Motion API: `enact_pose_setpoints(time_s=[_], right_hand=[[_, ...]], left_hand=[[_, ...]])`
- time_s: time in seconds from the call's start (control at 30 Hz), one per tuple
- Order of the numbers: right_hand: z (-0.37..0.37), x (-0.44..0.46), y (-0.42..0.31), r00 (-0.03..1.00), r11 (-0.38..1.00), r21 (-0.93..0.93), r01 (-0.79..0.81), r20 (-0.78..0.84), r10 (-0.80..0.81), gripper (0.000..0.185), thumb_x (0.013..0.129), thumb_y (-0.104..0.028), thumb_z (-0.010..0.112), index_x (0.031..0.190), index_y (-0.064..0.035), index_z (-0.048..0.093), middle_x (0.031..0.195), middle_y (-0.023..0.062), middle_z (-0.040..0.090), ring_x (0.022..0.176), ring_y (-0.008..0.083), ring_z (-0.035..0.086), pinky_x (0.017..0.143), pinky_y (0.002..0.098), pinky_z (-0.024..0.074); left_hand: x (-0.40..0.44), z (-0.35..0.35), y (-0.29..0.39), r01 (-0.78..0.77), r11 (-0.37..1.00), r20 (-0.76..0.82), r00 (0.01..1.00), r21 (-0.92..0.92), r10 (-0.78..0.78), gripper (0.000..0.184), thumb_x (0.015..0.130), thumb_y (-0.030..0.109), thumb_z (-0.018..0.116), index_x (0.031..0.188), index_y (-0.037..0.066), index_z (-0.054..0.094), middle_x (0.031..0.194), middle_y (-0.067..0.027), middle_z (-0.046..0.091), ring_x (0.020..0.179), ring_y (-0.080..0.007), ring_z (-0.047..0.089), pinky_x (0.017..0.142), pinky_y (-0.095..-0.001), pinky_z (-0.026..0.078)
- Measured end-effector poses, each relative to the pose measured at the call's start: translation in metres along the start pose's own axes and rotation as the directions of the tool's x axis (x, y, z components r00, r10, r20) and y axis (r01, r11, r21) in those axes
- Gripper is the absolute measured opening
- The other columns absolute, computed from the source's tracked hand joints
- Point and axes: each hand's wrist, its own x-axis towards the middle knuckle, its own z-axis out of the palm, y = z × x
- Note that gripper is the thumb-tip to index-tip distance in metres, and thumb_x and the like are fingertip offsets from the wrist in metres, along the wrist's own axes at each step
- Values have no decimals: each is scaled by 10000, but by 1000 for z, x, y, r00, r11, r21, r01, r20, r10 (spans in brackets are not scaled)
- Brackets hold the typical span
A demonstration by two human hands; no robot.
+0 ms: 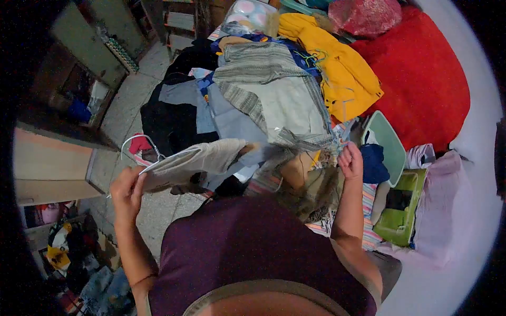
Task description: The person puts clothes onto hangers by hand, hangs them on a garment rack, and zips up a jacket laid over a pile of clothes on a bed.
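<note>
The left hand (126, 190) is closed around one end of a white hanger (167, 159), with thumb and fingers pressed together and no visible gap between them. A beige garment (182, 167) hangs folded over the hanger, stretching from just beside the left hand toward the middle of the bed, where its far end blurs. The hanger and beige garment are in front of the person's chest, toward the left, above the tiled floor (129, 118) and the near edge of the clothes pile.

The right hand (350, 159) is raised at the right side of the pile, its fingers curled inward in a narrow grip. Whether it pinches any cloth or is empty, I cannot tell.

Between and beyond the hands lies a gray patterned garment (258, 66), spread over other clothes. A yellow garment (342, 68) lies to its right, next to a large red cushion (421, 79). Near the right hand, a dark blue cloth (375, 162) rests at a pale green tub (389, 142), with a green case (398, 210) closer to the person.
</note>
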Motion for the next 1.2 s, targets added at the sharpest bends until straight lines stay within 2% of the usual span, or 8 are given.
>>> enact_pose_setpoints(time_s=[0.1, 0.2, 0.23, 0.33, 0.57, 0.77, 0.97, 1.2], right_hand=[[-20, 13, 3, 996, 978, 196, 77, -53, -68, 158, 902, -183, 435, 839, -63, 517, 462, -32, 313, 375, 80, 286, 390, 224, 255], [-45, 32, 13, 988, 987, 127, 99, -129, -83, 148, 896, -182, 450, 820, -66, 503, 459, -32, 306, 384, 81, 286, 400, 229, 244], [-41, 35, 16, 964, 983, 149, 110, -256, -69, 137, 887, -183, 467, 825, -65, 499, 454, -35, 293, 378, 85, 269, 404, 235, 233], [-51, 48, 23, 958, 984, 135, 115, -278, -73, 153, 854, -184, 491, 810, -39, 515, 439, -39, 254, 362, 95, 238, 389, 252, 235], [-53, 55, 26, 978, 981, 141, 130, -178, -104, 149, 875, -195, 488, 822, -58, 507, 444, -46, 289, 360, 82, 261, 389, 243, 244], [-25, 40, 24, 1000, 1000, 1, 20, 4, -20, 157, 883, -208, 478, 786, -87, 496, 456, -40, 316, 351, 81, 270, 383, 241, 258], [-13, 27, 20, 999, 979, -201, -37, -26, 32, 235, 877, -198, 491, 670, -121, 412, 459, -38, 308, 355, 83, 279, 367, 250, 258], [-27, 24, 23, 997, 999, -17, 41, -59, -42, 129, 868, -215, 512, 803, -104, 504, 462, -45, 306, 380, 84, 293, 406, 237, 261]], left_hand=[[4, 7, -2, -3, 1000, -29, 1000, -11, 3, 78, 763, 36, 597, 828, -6, 594, 644, -108, 505, 559, -217, 506, 521, -283, 392], [8, 4, 0, 24, 1000, -33, 999, -19, -25, 74, 758, 26, 601, 819, -13, 591, 643, -108, 502, 558, -205, 501, 520, -282, 388], [10, 3, 0, 32, 999, -30, 999, -25, -33, 73, 756, 24, 603, 816, -15, 591, 643, -108, 502, 558, -200, 501, 519, -282, 387], [11, 2, -3, 39, 999, -61, 997, -26, -41, 74, 757, 24, 605, 818, -16, 591, 640, -104, 498, 560, -193, 497, 520, -281, 383], [13, 2, -10, 41, 999, -117, 992, -31, -45, 89, 766, 43, 607, 830, -16, 588, 640, -98, 495, 556, -190, 485, 521, -274, 378], [14, 4, -15, 76, 995, -120, 989, -57, -83, 92, 781, 55, 599, 843, -13, 591, 663, -95, 514, 579, -176, 502, 543, -263, 394], [20, 2, -8, 47, 998, -101, 994, -34, -51, 101, 785, 58, 597, 855, -16, 596, 689, -100, 542, 611, -182, 531, 568, -266, 414], [19, 1, -14, 117, 992, -94, 988, -34, -120, 114, 772, 70, 612, 854, -8, 604, 711, -119, 557, 634, -216, 556, 582, -280, 426]])
